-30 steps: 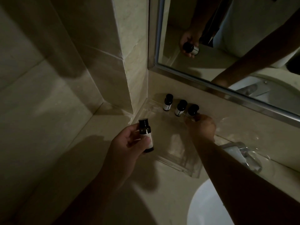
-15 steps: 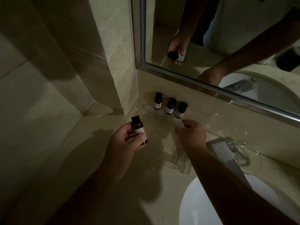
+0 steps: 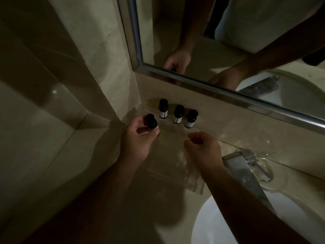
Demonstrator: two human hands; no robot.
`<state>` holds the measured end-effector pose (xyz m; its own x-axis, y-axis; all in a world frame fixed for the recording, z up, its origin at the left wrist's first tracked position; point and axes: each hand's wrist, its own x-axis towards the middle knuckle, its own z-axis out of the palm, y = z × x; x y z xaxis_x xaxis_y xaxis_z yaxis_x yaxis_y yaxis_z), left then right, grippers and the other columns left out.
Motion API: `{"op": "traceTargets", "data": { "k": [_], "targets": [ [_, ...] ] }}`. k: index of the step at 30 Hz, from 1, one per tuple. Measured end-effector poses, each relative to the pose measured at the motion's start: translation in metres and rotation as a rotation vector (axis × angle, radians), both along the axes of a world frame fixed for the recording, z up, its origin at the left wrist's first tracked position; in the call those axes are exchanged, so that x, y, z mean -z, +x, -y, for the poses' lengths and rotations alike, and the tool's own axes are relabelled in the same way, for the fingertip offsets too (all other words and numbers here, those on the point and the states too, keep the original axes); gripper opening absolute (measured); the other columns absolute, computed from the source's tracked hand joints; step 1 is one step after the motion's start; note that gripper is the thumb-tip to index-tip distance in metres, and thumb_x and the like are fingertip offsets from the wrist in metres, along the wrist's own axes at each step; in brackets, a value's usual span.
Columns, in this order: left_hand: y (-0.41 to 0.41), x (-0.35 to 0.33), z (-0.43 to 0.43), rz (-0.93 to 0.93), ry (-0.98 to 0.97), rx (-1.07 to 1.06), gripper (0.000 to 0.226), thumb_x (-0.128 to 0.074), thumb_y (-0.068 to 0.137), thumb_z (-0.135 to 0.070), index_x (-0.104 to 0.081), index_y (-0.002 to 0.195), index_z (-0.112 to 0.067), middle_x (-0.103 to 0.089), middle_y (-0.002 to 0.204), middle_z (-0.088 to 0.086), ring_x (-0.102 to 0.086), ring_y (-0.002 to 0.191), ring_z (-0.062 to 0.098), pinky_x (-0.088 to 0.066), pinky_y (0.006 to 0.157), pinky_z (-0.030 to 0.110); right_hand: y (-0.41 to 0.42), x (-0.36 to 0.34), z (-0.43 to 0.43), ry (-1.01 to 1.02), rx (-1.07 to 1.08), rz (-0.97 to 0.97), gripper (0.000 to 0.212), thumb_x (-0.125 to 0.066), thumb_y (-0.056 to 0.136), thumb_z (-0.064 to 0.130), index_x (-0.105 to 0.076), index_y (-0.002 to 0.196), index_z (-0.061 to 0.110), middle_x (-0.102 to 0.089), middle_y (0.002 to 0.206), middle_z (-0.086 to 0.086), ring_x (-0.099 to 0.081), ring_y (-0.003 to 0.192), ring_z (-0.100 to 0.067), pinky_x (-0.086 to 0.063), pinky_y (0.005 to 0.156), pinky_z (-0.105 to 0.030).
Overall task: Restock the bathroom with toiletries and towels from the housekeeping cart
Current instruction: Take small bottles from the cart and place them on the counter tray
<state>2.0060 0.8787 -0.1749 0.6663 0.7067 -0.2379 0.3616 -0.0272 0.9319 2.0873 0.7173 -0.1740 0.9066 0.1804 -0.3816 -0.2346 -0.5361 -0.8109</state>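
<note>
Three small dark toiletry bottles with white labels (image 3: 178,114) stand in a row at the back of a clear tray (image 3: 195,186) on the counter, under the mirror. My left hand (image 3: 136,138) holds a fourth dark bottle (image 3: 151,122) upright, just left of the row and over the tray's left end. My right hand (image 3: 204,150) hovers over the tray in front of the rightmost bottle, fingers loosely curled, holding nothing.
A chrome tap (image 3: 246,171) juts over the white basin (image 3: 228,224) at the lower right. A clear glass dish (image 3: 270,173) sits behind the tap. The framed mirror (image 3: 219,92) runs above the counter. Tiled walls close the left corner.
My left hand has carried its bottle up and back toward the row. My right hand let go of the rightmost bottle and drew back from it.
</note>
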Motion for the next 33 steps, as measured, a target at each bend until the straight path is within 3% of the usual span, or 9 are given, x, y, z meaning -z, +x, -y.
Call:
{"op": "traceTargets", "data": {
  "k": [7, 9, 12, 17, 20, 28, 33],
  "targets": [
    [0.024, 0.019, -0.008, 0.021, 0.101, -0.002, 0.038, -0.082, 0.081, -0.018, -0.06, 0.103, -0.039, -0.071, 0.102, -0.014, -0.067, 0.095, -0.001, -0.053, 0.082, 0.018, 0.008, 0.003, -0.001, -0.027, -0.018, -0.005, 0.022, -0.069, 0.089, 0.02, -0.069, 0.111, 0.02, -0.064, 0.091, 0.013, -0.061, 0.076, 0.001, -0.048, 0.06, -0.016],
    [0.028, 0.021, -0.009, 0.032, 0.102, 0.001, 0.037, -0.082, 0.081, -0.016, -0.061, 0.106, -0.035, -0.071, 0.102, -0.014, -0.067, 0.094, -0.003, -0.053, 0.078, 0.014, 0.009, 0.003, -0.002, -0.034, -0.039, 0.003, 0.021, -0.069, 0.09, 0.02, -0.068, 0.11, 0.022, -0.062, 0.089, 0.016, -0.059, 0.073, 0.004, -0.042, 0.054, -0.009],
    [0.031, 0.022, -0.01, 0.045, 0.11, 0.009, 0.04, -0.082, 0.081, -0.015, -0.06, 0.11, -0.03, -0.068, 0.102, -0.017, -0.066, 0.094, -0.006, -0.051, 0.075, 0.008, 0.011, 0.001, -0.004, -0.031, -0.051, 0.009, 0.023, -0.068, 0.089, 0.021, -0.069, 0.112, 0.023, -0.063, 0.092, 0.014, -0.06, 0.074, 0.003, -0.042, 0.054, -0.011],
    [0.035, 0.025, -0.011, 0.033, 0.102, 0.013, 0.043, -0.082, 0.081, -0.017, -0.059, 0.116, -0.028, -0.068, 0.111, -0.011, -0.065, 0.101, 0.0, -0.052, 0.078, 0.014, 0.014, 0.002, -0.003, -0.038, -0.052, 0.0, 0.023, -0.068, 0.09, 0.021, -0.068, 0.113, 0.024, -0.061, 0.09, 0.017, -0.058, 0.073, 0.005, -0.039, 0.051, -0.007],
    [0.036, 0.026, -0.011, 0.036, 0.101, 0.007, 0.043, -0.082, 0.08, -0.014, -0.06, 0.116, -0.026, -0.067, 0.107, -0.015, -0.065, 0.099, -0.003, -0.051, 0.077, 0.012, 0.014, 0.003, -0.003, -0.03, -0.049, -0.003, 0.024, -0.068, 0.09, 0.021, -0.068, 0.114, 0.024, -0.062, 0.092, 0.015, -0.059, 0.076, 0.003, -0.043, 0.055, -0.011],
    [0.038, 0.026, -0.01, 0.041, 0.099, 0.011, 0.045, -0.082, 0.08, -0.013, -0.058, 0.116, -0.026, -0.066, 0.109, -0.014, -0.063, 0.101, -0.003, -0.051, 0.072, 0.007, 0.015, 0.004, -0.002, -0.017, -0.046, 0.004, 0.025, -0.068, 0.09, 0.018, -0.068, 0.115, 0.021, -0.063, 0.09, 0.013, -0.058, 0.071, 0.003, -0.04, 0.046, -0.003],
    [0.038, 0.029, -0.011, 0.047, 0.102, 0.017, 0.044, -0.082, 0.081, -0.015, -0.058, 0.115, -0.029, -0.066, 0.109, -0.015, -0.064, 0.104, -0.001, -0.053, 0.082, 0.016, 0.015, 0.006, -0.002, -0.015, -0.046, 0.006, 0.025, -0.068, 0.09, 0.017, -0.068, 0.115, 0.019, -0.064, 0.092, 0.01, -0.058, 0.071, 0.002, -0.04, 0.046, -0.003]
  ]
}}
